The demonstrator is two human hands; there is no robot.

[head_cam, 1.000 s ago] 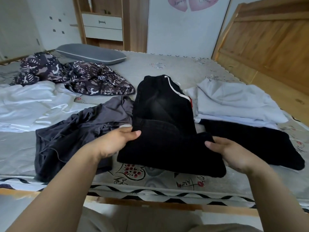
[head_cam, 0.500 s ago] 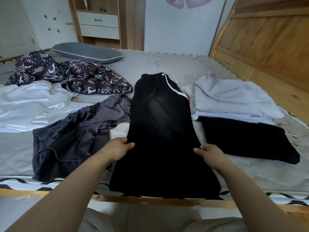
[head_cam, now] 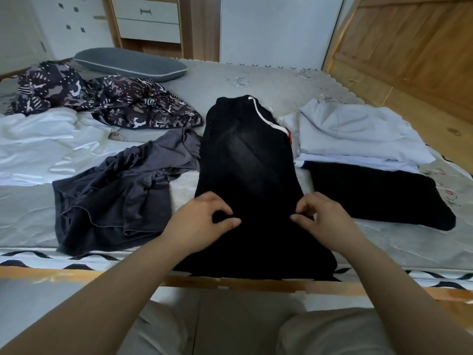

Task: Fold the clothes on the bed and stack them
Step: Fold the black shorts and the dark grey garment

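Black trousers with a white side stripe lie lengthwise on the bed, their near end hanging over the bed's wooden edge. My left hand and my right hand sit on the trousers' middle, fingers and thumbs curled and pinching the black cloth. A crumpled dark grey garment lies to the left. To the right is a folded light grey garment, with a flat black garment in front of it.
A camouflage-patterned garment and white cloth lie at the far left, with a grey pillow behind them. The wooden headboard rises on the right. A drawer cabinet stands beyond the bed.
The near end of the trousers, held folded over a second ago, now lies flat down to the bed's edge. Both hands have moved inward from the trousers' sides onto their middle.
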